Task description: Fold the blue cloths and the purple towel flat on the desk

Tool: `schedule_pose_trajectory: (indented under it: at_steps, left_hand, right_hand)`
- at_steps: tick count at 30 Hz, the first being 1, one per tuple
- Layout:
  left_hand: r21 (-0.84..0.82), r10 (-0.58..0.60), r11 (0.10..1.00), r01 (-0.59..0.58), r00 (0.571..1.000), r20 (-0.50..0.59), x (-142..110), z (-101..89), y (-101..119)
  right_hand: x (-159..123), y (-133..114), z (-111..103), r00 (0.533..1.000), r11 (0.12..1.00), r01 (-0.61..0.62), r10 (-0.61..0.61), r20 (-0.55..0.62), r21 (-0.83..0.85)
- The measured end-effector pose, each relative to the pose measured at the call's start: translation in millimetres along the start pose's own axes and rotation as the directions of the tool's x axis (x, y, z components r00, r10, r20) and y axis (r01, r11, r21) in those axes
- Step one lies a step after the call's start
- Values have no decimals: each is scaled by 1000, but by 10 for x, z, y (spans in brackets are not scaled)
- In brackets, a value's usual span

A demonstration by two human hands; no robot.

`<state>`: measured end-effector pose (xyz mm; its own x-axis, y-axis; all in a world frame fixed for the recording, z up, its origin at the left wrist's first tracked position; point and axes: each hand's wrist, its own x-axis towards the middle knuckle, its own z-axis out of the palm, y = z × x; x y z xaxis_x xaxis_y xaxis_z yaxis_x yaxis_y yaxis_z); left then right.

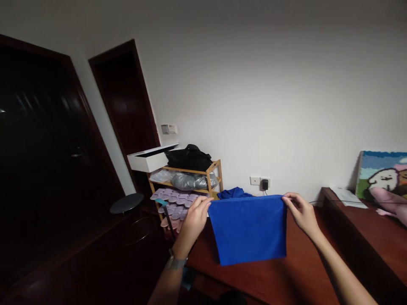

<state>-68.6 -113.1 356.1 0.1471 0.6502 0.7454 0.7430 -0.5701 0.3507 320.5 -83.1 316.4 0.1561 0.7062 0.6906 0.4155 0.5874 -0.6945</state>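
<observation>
A flat blue fabric pouch (pixel 249 231) with a stitched upper edge hangs between my two hands, above a reddish-brown wooden surface (pixel 305 267). My left hand (pixel 197 214) pinches its upper left corner; a watch or band is on that wrist. At the upper right corner, my right hand (pixel 300 210) grips the edge between thumb and fingers. The pouch looks stretched taut along the top, its lower edge hanging free. Crumpled blue fabric (pixel 235 193) lies behind it, partly hidden by the pouch.
Left of the pouch stands a wooden rack (pixel 208 180) with several purple slippers (pixel 178 198), a black bag (pixel 190 158) and an open white box (pixel 148 162). A round stool (pixel 126 203) is further left. A black plug (pixel 265 184) sits in the wall socket. Rightward is a raised wooden ledge (pixel 352 220).
</observation>
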Motion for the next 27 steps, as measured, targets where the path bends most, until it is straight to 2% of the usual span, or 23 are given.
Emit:
schedule_pose_trajectory:
  at_steps: [5, 13, 17, 22, 27]
  left_hand:
    - [-110, -14, 994, 27, 993, 120, 166, 135, -16]
    - [-316, -10, 938, 141, 924, 382, 271, 37, 98]
    - [-347, 10, 925, 155, 902, 432, 280, 9, 190]
    - [-344, -60, 903, 257, 869, 491, 272, -16, 284]
    - [-429, -68, 845, 321, 858, 508, 234, 169, 249]
  right_hand:
    - [-160, 20, -176, 997, 999, -38, 36, -65, -31]
    - [-403, 58, -540, 998, 997, -30, 26, -58, -64]
    - [-512, -22, -714, 998, 993, 20, -27, -60, -114]
    - [-628, -98, -892, 998, 991, 11, -19, -60, -134]
    - [-691, 27, -977, 997, 987, -4, -8, -75, -162]
